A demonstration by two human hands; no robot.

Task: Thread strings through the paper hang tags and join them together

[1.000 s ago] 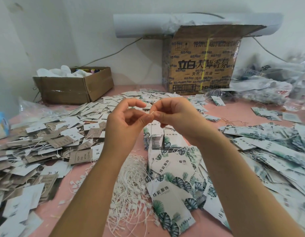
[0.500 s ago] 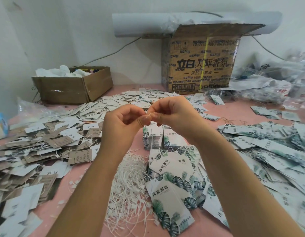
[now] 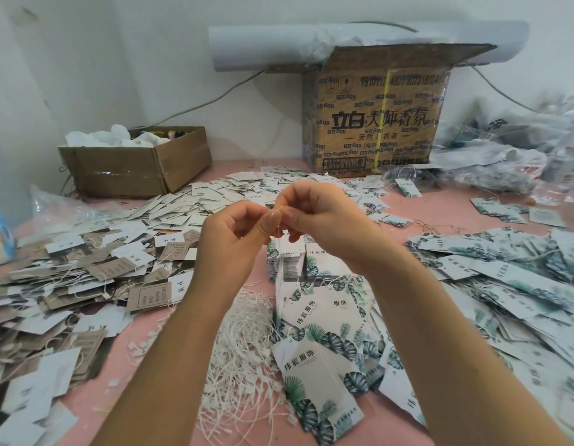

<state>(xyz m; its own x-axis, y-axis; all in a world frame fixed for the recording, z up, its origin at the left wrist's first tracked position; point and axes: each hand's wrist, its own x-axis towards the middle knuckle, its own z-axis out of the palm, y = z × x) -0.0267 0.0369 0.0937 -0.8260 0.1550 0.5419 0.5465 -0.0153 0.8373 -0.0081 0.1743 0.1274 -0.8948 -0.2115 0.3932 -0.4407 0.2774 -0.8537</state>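
Thin white string is pinched by left hand and right hand. Both hover above the pink bench.

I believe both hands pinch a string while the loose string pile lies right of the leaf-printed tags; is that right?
Not quite: in the head view the string pile lies left of the leaf-printed tags; the left hand and right hand do pinch a string.

A pink table is strewn with brown and white tags at the left and leaf-printed tags at the right. White strings are heaped near the middle. A low box, a tall box and plastic bags are set along the far edge
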